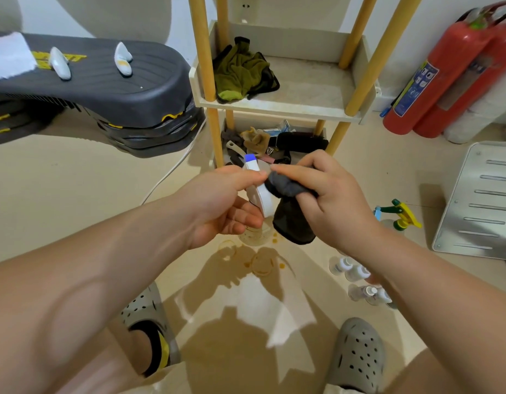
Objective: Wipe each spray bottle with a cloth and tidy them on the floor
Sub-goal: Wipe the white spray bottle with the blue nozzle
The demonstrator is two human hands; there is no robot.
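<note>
My left hand [226, 203] grips a spray bottle [261, 191] with a white head, a blue nozzle tip and a clear body, held above the floor at the middle of the view. Pressed against the bottle's white head is a dark grey cloth [291, 211], bunched in my right hand [328, 194], with its loose end hanging down. On the floor to the right stands a spray bottle with a yellow and green trigger [399, 214]. Several small clear bottles with white caps [360, 282] sit on the floor under my right forearm.
A white shelf rack with yellow posts [277, 106] stands straight ahead, holding a green cloth [240, 72] and clutter below. Stacked grey step platforms [98, 89] are at left, red fire extinguishers [445, 69] at right, a metal panel [479, 200] beside them. Brown stains [260, 263] mark the floor.
</note>
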